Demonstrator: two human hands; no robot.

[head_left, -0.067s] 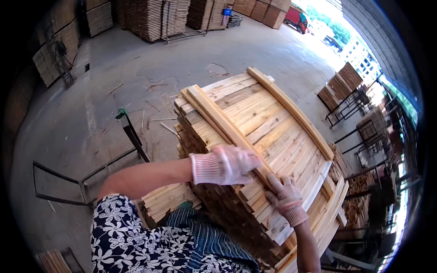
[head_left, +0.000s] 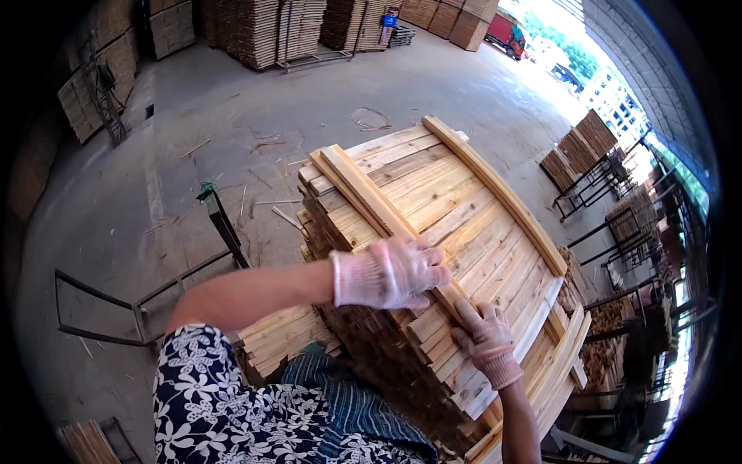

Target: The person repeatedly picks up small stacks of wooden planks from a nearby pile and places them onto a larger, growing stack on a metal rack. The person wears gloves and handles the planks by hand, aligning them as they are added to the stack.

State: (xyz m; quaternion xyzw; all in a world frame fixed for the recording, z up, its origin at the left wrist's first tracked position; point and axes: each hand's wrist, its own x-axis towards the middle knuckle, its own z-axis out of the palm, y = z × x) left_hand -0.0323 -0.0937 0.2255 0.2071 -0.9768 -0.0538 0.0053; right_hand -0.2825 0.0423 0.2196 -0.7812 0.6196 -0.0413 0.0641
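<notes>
Both my hands wear pale knitted gloves. A long wooden strip [head_left: 375, 193] lies slantwise along the near left side of a stack of planks [head_left: 452, 189], over the plank ends. My left hand [head_left: 393, 272] bends its fingers around the strip partway along, and its palm hides part of the wood. Closer to me, my right hand [head_left: 485, 338] pinches the strip's near end between thumb and fingers. A second strip [head_left: 495, 193] rests across the far right side of the same planks, away from both hands.
To the left stands a black metal frame [head_left: 139, 313]. Lower planks [head_left: 286, 340] lie beside the stack near my body, and loose strips [head_left: 553, 371] are at the right. Tall timber stacks [head_left: 263, 31] stand far back; wood scraps litter the concrete floor [head_left: 185, 147].
My left hand has shifted slightly right along the strip and shows more sharply. My right hand stays at the strip's near end.
</notes>
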